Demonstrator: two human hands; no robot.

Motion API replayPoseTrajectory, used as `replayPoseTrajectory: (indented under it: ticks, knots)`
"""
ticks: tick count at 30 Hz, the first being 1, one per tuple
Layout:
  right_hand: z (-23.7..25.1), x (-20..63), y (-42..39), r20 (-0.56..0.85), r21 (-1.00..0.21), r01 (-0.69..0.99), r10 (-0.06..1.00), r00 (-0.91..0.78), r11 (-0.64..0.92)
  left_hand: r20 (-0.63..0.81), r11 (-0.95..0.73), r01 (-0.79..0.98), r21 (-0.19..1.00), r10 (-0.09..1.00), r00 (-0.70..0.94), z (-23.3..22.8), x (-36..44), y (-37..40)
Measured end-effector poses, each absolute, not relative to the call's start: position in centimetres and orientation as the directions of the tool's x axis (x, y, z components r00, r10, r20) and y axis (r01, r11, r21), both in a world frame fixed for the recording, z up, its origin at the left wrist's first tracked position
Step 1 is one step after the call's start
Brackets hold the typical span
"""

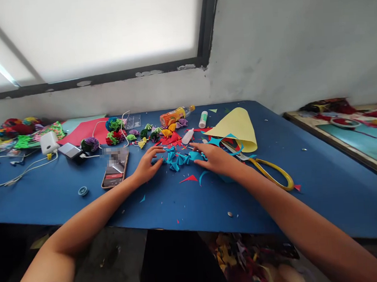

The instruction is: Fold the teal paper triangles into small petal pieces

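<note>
Phone (116, 168) and sideways orange bottle (173, 116)

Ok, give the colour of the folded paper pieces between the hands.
The folded paper pieces are turquoise blue, clearest in the head view.

On the blue surface (68, 210), folded blue paper pieces (178, 159) lay between my hands (147, 165) (217, 158), yellow-handled metal scissors (288, 183) to the right.

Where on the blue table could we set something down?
Nearly bare: right of the yellow-handled scissors; left of the round grey disc, nearer than the white cable. Crowded: folded light-blue paper pieces between left hand and right hand.
</note>
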State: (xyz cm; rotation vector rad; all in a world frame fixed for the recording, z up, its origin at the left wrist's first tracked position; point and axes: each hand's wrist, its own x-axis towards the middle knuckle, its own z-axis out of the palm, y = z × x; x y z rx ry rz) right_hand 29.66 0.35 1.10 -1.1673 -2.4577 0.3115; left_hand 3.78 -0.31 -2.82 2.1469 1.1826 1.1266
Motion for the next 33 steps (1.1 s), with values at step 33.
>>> replayPoseTrajectory:
  ticks: [33]
  knots:
    - [-0.8,25.2,-2.2,0.151,-0.968,0.101,0.859,-0.490,0.228,0.404,-0.464,0.097,0.880,0.841,0.359,-1.2,5.6,-3.6]
